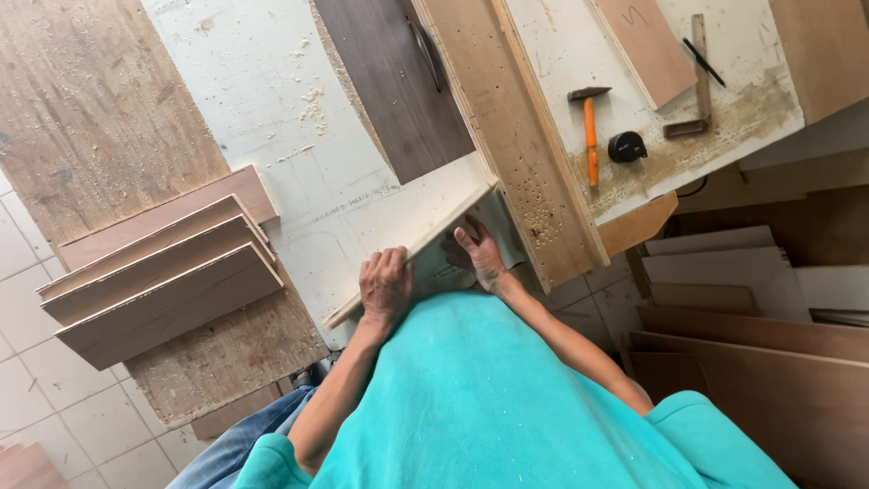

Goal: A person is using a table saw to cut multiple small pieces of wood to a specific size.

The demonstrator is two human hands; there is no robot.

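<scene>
Turquoise shirt (pixel 507 398) nearest, forearms reaching out to a thin wooden panel (pixel 425 240) stood on edge against the white table (pixel 272 100). Left hand (pixel 386 282) wrapped over its top edge, right hand (pixel 482 258) spread flat behind (likely bracing it upright).

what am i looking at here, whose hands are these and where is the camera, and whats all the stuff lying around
There is no machine here: a person in a teal shirt wears a camera on the head, so the one picture looks down at that person's own arms. The left hand grips the near edge of a thin wooden board standing on edge, and the right hand rests against its other face. The board sits on a dusty white workbench. To the left is a stack of brown panels. Farther off lie an orange-handled hammer, a black tape measure and a try square. More boards lean at the right.
</scene>
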